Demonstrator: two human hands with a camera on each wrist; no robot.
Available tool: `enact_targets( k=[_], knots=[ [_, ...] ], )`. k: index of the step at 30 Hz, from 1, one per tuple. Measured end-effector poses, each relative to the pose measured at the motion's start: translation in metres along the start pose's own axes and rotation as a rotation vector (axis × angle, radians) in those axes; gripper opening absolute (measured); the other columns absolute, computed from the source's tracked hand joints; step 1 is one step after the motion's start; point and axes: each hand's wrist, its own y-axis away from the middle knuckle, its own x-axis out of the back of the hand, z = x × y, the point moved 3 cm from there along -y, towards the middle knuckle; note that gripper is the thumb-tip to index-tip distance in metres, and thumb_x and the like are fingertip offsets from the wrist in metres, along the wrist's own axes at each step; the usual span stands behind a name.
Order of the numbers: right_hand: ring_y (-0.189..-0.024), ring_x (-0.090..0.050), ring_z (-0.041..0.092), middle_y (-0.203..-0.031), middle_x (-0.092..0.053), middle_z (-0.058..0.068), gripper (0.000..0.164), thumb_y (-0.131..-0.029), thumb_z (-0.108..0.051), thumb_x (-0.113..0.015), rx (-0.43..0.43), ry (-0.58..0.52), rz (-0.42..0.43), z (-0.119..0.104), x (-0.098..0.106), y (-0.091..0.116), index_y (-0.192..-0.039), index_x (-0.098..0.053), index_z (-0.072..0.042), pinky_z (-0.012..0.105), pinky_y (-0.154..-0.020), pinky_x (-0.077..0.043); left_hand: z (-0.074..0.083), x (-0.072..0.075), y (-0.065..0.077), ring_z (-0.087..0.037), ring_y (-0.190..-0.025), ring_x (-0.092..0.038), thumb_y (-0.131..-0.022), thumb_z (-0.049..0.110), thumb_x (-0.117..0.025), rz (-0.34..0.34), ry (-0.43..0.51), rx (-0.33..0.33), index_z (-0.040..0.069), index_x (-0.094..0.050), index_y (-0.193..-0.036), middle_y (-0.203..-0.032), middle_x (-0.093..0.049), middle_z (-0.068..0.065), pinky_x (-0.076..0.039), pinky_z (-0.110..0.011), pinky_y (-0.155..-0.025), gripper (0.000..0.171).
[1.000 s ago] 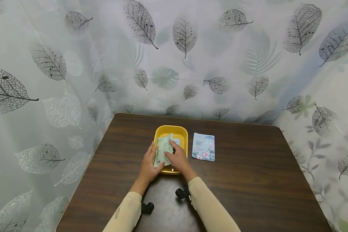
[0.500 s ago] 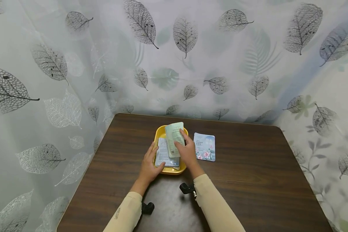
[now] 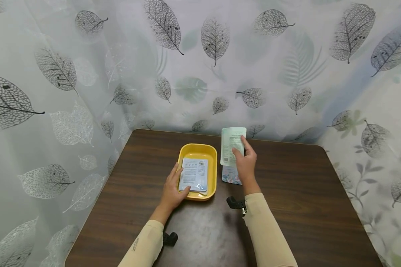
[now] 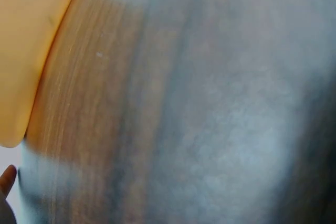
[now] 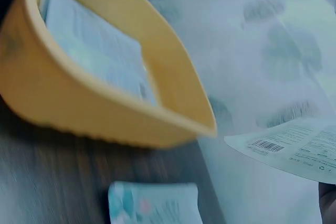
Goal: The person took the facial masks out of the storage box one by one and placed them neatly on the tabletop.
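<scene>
My right hand (image 3: 246, 163) pinches a pale green sachet (image 3: 230, 146), its printed back with a barcode turned up. The sachet (image 5: 294, 148) also shows in the right wrist view, raised over the table. Below it in the head view lies a light blue sachet (image 3: 231, 175) with pink flowers, partly covered from sight. My left hand (image 3: 172, 189) rests at the left side of a yellow tray (image 3: 214, 174), thumb over the near corner and fingers along the rim. Inside the tray lie light blue sachets (image 3: 194, 174), stacked, the top one with its printed back up.
The dark wood table (image 3: 297, 200) stretches out on both sides of the tray. A leaf-patterned curtain (image 3: 200, 74) hangs behind the table and along its sides. Small black wrist cameras (image 3: 170, 239) jut from both sleeves.
The green sachet has been lifted out of the tray by my right hand and carried right, over the flowered blue sachet. My left hand has stayed at the tray.
</scene>
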Motion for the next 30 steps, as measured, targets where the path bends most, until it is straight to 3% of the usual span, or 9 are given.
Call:
enact_targets(
  k=[8,13,17,20,25,30],
  knots=[
    [-0.124,-0.062,0.018,-0.151,-0.055,0.010,0.060,-0.100,-0.012,-0.061,-0.084,0.026,0.148,0.019,0.058,-0.013,-0.156,-0.043,-0.024,0.020,-0.087,-0.055,0.001,0.000,0.000,-0.042,-0.146,-0.040,-0.079,0.032,-0.075,0.012,0.000,-0.026,0.001,-0.051,-0.147,-0.166,-0.033,-0.014,-0.038,-0.065,-0.111,0.078],
    [-0.137,-0.053,0.021,-0.162,-0.042,0.007,0.057,-0.103,-0.014,-0.058,-0.179,-0.005,0.197,0.037,0.090,-0.013,-0.157,-0.041,-0.017,0.018,-0.091,-0.052,0.001,0.001,0.001,-0.042,-0.146,-0.040,-0.079,0.031,-0.074,0.019,0.008,-0.028,0.000,-0.051,-0.147,-0.166,-0.033,-0.015,-0.038,-0.065,-0.110,0.077],
    [-0.147,-0.042,0.021,-0.167,-0.033,0.005,0.057,-0.103,-0.014,-0.055,-0.261,0.004,0.207,0.053,0.107,-0.010,-0.158,-0.038,-0.012,0.022,-0.103,-0.048,0.000,0.002,0.000,-0.042,-0.146,-0.040,-0.079,0.031,-0.074,0.023,0.003,-0.031,0.000,-0.051,-0.147,-0.166,-0.033,-0.014,-0.037,-0.065,-0.111,0.078],
    [-0.154,-0.029,0.018,-0.169,-0.028,0.006,0.058,-0.102,-0.010,-0.055,-0.293,0.036,0.221,0.063,0.117,-0.005,-0.158,-0.037,-0.008,0.031,-0.118,-0.038,0.000,0.001,0.000,-0.042,-0.146,-0.040,-0.079,0.032,-0.075,0.011,0.002,-0.020,0.000,-0.050,-0.148,-0.167,-0.032,-0.013,-0.037,-0.064,-0.112,0.079],
    [-0.157,-0.021,0.023,-0.170,-0.024,0.008,0.062,-0.100,-0.004,-0.054,-0.325,0.170,0.226,0.079,0.132,0.004,-0.158,-0.034,-0.005,0.043,-0.123,-0.031,-0.002,-0.002,0.001,-0.041,-0.148,-0.038,-0.079,0.032,-0.075,0.001,0.006,-0.003,0.001,-0.050,-0.148,-0.168,-0.031,-0.012,-0.036,-0.063,-0.115,0.080],
    [-0.152,-0.032,0.037,-0.168,-0.028,0.016,0.066,-0.094,-0.003,-0.046,-0.294,0.503,0.146,0.086,0.144,0.006,-0.158,-0.033,-0.004,0.051,-0.112,-0.038,-0.001,-0.001,0.000,-0.040,-0.149,-0.037,-0.078,0.031,-0.075,0.011,0.006,-0.010,0.000,-0.050,-0.148,-0.167,-0.032,-0.012,-0.036,-0.061,-0.115,0.080]
  ],
)
